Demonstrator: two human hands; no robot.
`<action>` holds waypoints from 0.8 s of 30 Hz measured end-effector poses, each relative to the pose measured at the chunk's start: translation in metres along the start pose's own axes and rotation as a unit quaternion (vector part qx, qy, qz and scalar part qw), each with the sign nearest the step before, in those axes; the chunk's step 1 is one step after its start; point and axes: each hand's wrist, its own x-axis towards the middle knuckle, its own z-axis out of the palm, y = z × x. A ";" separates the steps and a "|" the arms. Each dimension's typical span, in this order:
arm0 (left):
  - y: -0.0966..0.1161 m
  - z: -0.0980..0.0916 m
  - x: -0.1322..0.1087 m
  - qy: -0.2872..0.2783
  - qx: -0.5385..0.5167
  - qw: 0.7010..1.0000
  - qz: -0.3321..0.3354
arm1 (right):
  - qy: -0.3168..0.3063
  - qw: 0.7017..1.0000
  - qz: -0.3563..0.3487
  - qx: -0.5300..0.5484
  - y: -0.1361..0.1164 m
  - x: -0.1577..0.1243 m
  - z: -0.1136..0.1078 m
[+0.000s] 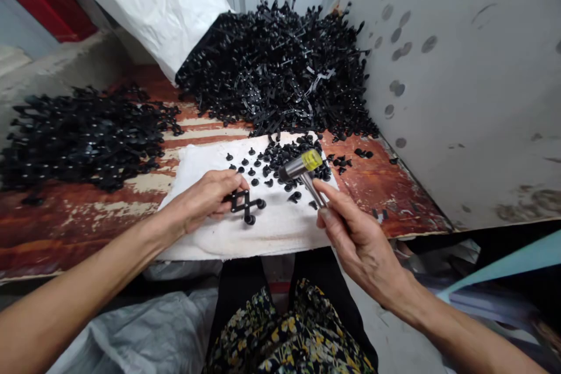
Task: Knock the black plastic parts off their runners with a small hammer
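Observation:
Over the left part of a white cloth point(205, 239), my left hand point(210, 196) is closed on a black folding linkage piece point(245, 203). Two round black knobs stick out at its right end. My right hand point(350, 228) grips the metal handle of a small mallet point(302, 165). Its head has a yellow face on one end and a dark face on the other, and it is held above the cloth. Small black caps with stems point(280, 155) lie behind and under the mallet head, some loose, some heaped together.
A large heap of black linkage parts point(272, 70) fills the back of the worn red-brown table point(184, 134), spilling from a white sack point(162, 6). Another black heap point(83, 134) lies at the left. A pale spotted panel point(460, 70) rises along the right side.

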 end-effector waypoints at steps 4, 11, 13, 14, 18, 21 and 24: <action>-0.009 0.001 0.005 -0.012 0.050 0.998 0.024 | -0.011 0.999 0.032 0.013 0.004 -0.011 0.009; -0.011 0.003 0.011 0.014 0.122 0.992 0.040 | -0.019 0.999 0.047 0.017 0.008 -0.017 0.014; -0.011 0.002 0.012 0.012 0.130 0.990 0.042 | -0.022 0.999 0.045 0.020 0.009 -0.017 0.015; -0.011 0.001 0.012 0.008 0.135 0.990 0.045 | -0.024 0.999 0.044 0.022 0.009 -0.017 0.015; -0.009 0.002 0.013 0.006 0.139 0.989 0.048 | -0.023 0.999 0.042 0.025 0.009 -0.018 0.015; -0.007 0.004 0.013 0.021 0.127 0.991 0.034 | -0.025 0.998 0.043 0.025 0.010 -0.018 0.015; -0.006 0.006 0.013 0.032 0.110 0.993 0.031 | -0.026 0.998 0.045 0.025 0.010 -0.018 0.015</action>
